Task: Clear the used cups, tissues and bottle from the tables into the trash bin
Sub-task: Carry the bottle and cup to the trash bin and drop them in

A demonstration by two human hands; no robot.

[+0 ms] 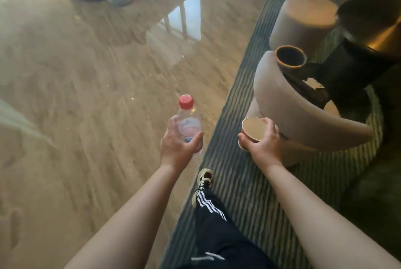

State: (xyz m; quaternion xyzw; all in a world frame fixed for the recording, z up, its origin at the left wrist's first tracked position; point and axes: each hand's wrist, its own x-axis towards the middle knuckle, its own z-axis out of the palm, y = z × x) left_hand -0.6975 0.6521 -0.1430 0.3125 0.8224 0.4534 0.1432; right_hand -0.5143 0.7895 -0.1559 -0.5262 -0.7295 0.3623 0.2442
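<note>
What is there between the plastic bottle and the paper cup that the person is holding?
In the head view, nothing is held between the bottle and the paper cup; the gap shows only the polished floor meeting the striped carpet edge below.

A glossy wooden floor [86, 95] carries a striped rug [234, 182] bearing pale armchairs [282, 95].

No word, number or sign can be read anywhere. The bottle [188, 124] carries a pale label too blurred to make out. The trouser leg [213, 210] bears three white stripes down its side, with no lettering legible beside them.
</note>
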